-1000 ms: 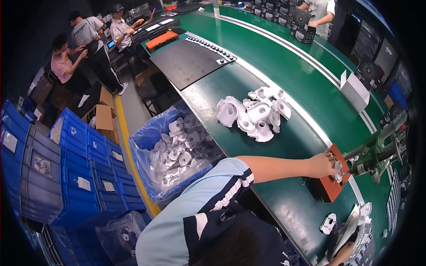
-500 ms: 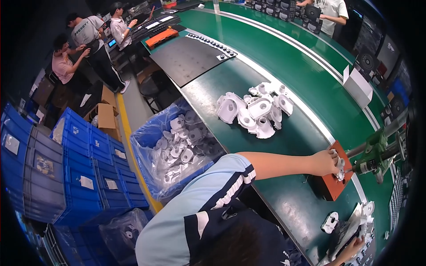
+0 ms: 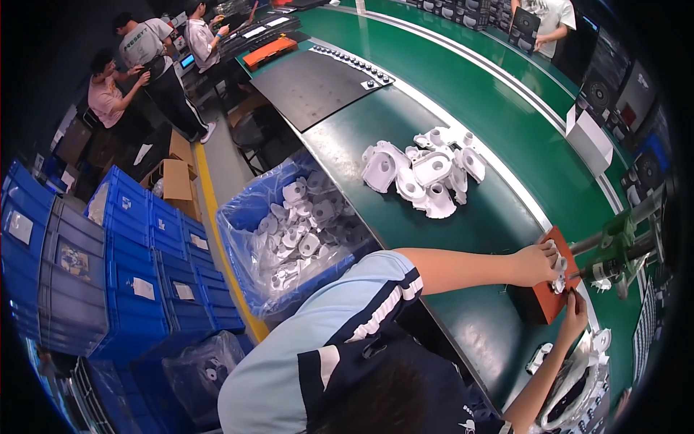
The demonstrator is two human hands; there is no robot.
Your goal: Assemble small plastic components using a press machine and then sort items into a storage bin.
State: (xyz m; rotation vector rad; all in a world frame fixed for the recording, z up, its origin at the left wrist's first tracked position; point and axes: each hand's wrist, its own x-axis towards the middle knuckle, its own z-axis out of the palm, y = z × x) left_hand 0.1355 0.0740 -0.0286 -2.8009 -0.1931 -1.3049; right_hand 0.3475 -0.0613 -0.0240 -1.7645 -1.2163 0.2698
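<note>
My left hand [image 3: 536, 265], its arm stretched to the right, grips a small white plastic part [image 3: 559, 275] against the top of an orange-red block [image 3: 551, 307]. My right hand [image 3: 575, 315] is at the block's near right corner. Its fingers are pinched together close to the part, and whatever they hold is too small to make out. Just beyond both hands is a green bench machine [image 3: 614, 242], its metal tip pointing at the white part. Another white part [image 3: 538, 357] lies on the bench beside my right forearm.
White plastic parts [image 3: 434, 168] are heaped on the green bench. A lined blue crate [image 3: 249, 283] full of similar parts stands against its left edge. Stacked blue bins [image 3: 130, 282] are at far left. A black mat [image 3: 318, 83] lies farther along. Other people work in the background.
My right hand has come up from the lower right to the orange-red block. My left hand stays on the white part. The whole view has shifted slightly.
</note>
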